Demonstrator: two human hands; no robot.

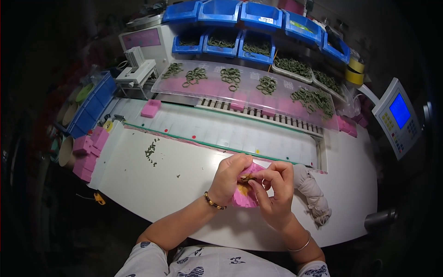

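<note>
Left hand [226,179] holds the side of a pink piece [240,201], and right hand [278,194] brings its thumb and finger narrow at the middle; whether they grip, I cannot tell. From my distant place, I see the piece between both hands, above the bench [138,175], its longer visible side running roughly away from the body.
</note>
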